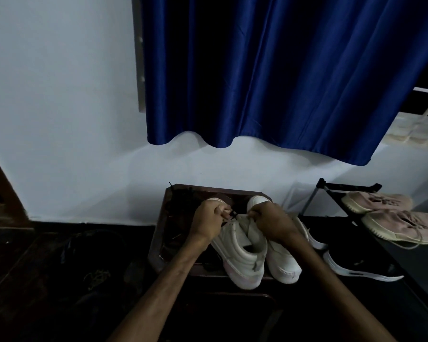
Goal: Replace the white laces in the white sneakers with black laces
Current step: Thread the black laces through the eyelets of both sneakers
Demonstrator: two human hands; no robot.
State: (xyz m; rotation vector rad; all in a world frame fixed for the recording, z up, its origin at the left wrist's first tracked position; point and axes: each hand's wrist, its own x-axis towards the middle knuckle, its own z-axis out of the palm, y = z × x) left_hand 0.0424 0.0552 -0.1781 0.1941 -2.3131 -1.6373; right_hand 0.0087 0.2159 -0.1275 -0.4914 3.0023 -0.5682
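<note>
Left of the white sneakers (245,253), black laces (183,197) litter the bench (156,243); passage there is partial. Right of them, a black shoe (356,265) and a rack (351,187) of pink shoes (381,201) block me. Behind them, wall (232,164). Above them, open.

dim, underexposed, wide-angle edge distortion

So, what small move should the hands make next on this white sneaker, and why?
Probably the left hand should pull the thin black lace taut: it pinches that lace over the front of the white lace-up sneaker, which the right hand grips.
</note>
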